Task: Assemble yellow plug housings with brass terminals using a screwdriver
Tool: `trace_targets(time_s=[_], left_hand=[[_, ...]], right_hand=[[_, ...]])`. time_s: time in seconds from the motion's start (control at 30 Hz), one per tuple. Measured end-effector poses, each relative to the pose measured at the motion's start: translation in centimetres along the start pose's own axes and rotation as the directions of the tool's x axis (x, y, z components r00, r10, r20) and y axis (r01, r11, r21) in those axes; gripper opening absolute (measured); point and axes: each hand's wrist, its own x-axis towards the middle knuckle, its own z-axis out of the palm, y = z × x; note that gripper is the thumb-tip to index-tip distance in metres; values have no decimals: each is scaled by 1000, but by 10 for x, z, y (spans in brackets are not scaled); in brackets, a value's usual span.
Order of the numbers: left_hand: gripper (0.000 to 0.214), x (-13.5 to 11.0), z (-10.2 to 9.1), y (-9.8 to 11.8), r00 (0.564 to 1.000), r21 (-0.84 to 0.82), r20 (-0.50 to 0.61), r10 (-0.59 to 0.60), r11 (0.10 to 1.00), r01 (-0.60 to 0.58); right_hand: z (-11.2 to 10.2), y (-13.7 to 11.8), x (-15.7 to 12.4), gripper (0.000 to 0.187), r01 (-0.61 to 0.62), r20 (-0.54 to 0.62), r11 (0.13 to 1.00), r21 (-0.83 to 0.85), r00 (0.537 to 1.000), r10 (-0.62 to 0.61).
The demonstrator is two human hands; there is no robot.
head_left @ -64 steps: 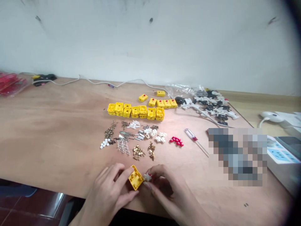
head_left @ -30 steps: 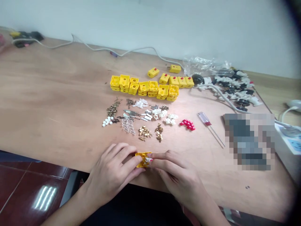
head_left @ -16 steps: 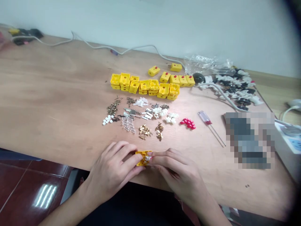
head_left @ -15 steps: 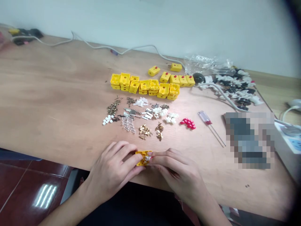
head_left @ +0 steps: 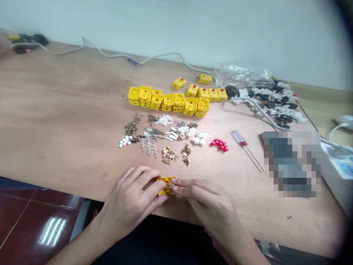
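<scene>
1. I am pinching the small yellow plastic housing (head_left: 164,185) between my left hand (head_left: 132,200) thumb and forefinger, near the front edge of the wooden table (head_left: 68,121).
2. My right hand (head_left: 212,206) fingertips, pressed together, are nipping its right side.
3. It is looking light, stiff and smooth; I judge the outer walls the best hold.
4. The brass clip heaps (head_left: 176,154) are lying just beyond it, with open room to the left.

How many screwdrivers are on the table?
1. The screwdriver lies on the wooden table, just right of the pile of little red caps, its shaft pointing toward the near edge. The blurred patch beside it could hide another.
</scene>
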Motion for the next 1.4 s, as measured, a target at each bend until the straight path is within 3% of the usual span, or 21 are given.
trace_targets(time_s=[0.33,0.9,1.13,1.4], left_hand=[[14,0,0,-1,1000,-13,-7,-3,1000,3],[14,0,0,-1,1000,-1,-2,2,1000,-2],[14,0,0,-1,1000,1,-1,3,1000,-3],[16,-1,-1,-1,1000,-4,4,-8,1000,8]], right_hand=[[-4,-6,1,24,88,86,984,-156,993,-75],[0,-2,-1,21,58,77,994,-92,996,-51],[-7,-2,2,34,52,105,997,-59,993,-46],[-4,-2,1,27,14,74,999,-33,997,-11]])
